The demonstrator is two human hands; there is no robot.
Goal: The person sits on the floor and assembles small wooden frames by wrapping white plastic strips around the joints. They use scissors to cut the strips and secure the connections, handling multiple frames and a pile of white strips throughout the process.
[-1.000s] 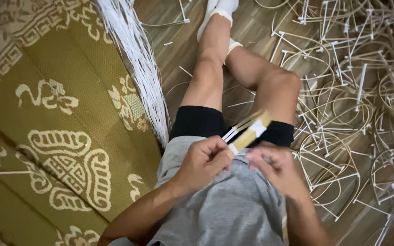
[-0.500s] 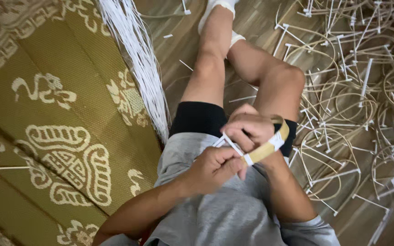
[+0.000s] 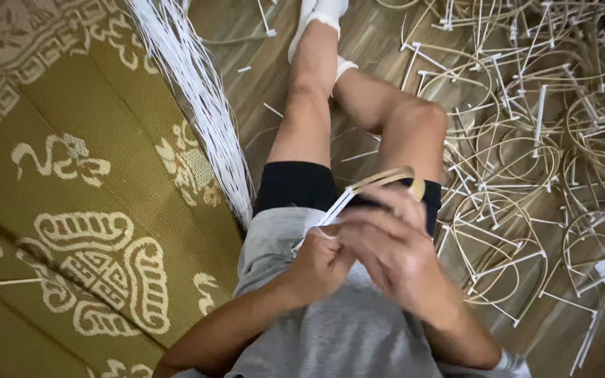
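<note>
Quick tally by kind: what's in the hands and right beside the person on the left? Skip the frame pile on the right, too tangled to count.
Hands: 2, left hand and right hand
Bent cane strip in the hands: 1
White strand pinched at the fingers: 1
Bundle of white strands on the floor: 1
Patterned mat: 1
Total: 6

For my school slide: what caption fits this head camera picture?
Seated on the floor, left hand and right hand work a white strip around a bent cane piece.
</note>
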